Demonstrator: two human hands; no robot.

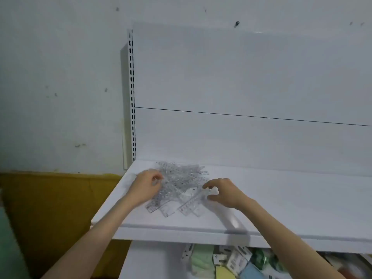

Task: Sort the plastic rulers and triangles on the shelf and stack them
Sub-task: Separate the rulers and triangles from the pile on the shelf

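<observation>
A loose heap of clear plastic rulers and triangles (179,184) lies on the left part of the white shelf (281,202). My left hand (146,185) rests on the heap's left side, fingers curled onto the plastic pieces. My right hand (223,191) is at the heap's right edge, thumb and fingers curled around a clear piece there. Several straight rulers (171,208) stick out toward the shelf's front edge. The pieces are see-through and overlap, so single shapes are hard to tell apart.
A white back panel (241,87) rises behind the shelf, with a slotted upright (131,97) at its left. Below the shelf lie packaged goods (231,260) in green, yellow and blue. A yellow surface (50,208) is at the lower left.
</observation>
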